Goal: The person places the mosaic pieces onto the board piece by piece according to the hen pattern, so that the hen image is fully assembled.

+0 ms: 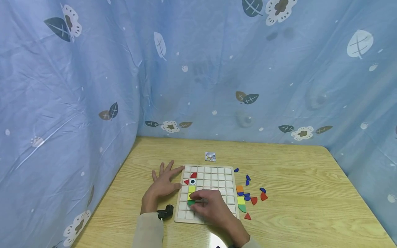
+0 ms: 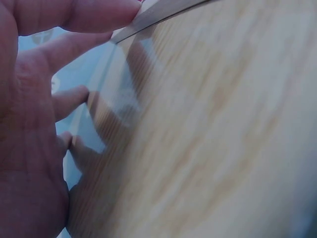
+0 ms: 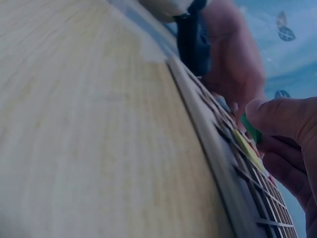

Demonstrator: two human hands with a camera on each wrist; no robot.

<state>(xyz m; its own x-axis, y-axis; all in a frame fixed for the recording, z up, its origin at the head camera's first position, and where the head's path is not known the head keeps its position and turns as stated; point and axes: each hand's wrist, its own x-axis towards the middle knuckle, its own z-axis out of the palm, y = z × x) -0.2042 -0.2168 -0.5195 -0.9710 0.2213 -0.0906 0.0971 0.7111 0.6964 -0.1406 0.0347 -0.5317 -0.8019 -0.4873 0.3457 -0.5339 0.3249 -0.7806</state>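
Note:
A wooden grid board (image 1: 214, 177) lies on the table, with white square cells. Over its lower left part, my right hand (image 1: 214, 208) pinches a green quarter-round tile (image 1: 191, 203) between thumb and fingertips; the right wrist view shows this green tile (image 3: 251, 128) tilted close over the board. Just above it in that column are yellow square tiles (image 1: 192, 189), a round-eye tile (image 1: 193, 181) and a red quarter-round tile (image 1: 193, 175). A red triangle (image 1: 186, 182) sits left of the eye. My left hand (image 1: 162, 184) rests with spread fingers along the board's left edge (image 2: 163, 12).
Right of the board lie loose tiles: several blue half-rounds (image 1: 247, 177), an orange square (image 1: 240, 188), a yellow square (image 1: 241, 200), a green quarter-round (image 1: 242, 208), red quarter-rounds (image 1: 264, 196) and a red triangle (image 1: 247, 216). A small pattern card (image 1: 210, 156) lies behind the board. Blue curtains (image 1: 214, 75) enclose the table.

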